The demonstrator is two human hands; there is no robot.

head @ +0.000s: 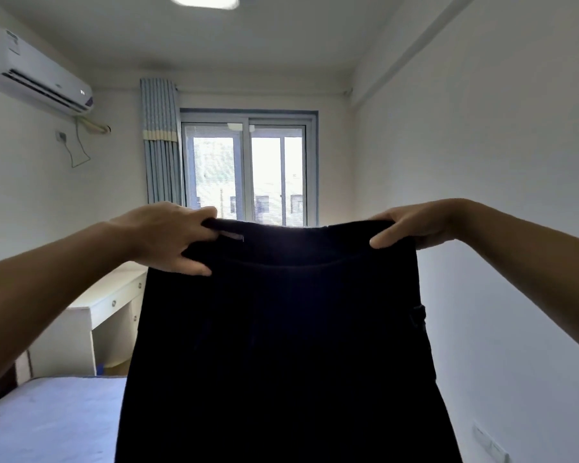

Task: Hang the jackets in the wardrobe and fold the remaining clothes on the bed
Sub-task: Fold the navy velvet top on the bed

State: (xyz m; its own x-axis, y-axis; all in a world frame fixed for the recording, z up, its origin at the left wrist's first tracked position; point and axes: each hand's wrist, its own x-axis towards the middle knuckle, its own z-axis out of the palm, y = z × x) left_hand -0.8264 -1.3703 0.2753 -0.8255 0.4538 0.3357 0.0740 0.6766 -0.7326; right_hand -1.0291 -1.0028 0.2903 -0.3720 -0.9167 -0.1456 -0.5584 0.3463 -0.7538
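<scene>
A dark navy garment hangs full length in front of me, held up by its top band at about chest height. It looks like a skirt or trousers with a waistband; which one I cannot tell. My left hand grips the band's left corner, fingers curled over the edge. My right hand grips the right corner the same way. The cloth covers the centre and bottom of the view and hides whatever lies behind it. A corner of the bed with a pale blue sheet shows at lower left.
A white desk with drawers stands beyond the bed on the left. A window with a blue curtain is straight ahead. An air conditioner hangs on the left wall. A bare white wall runs along the right.
</scene>
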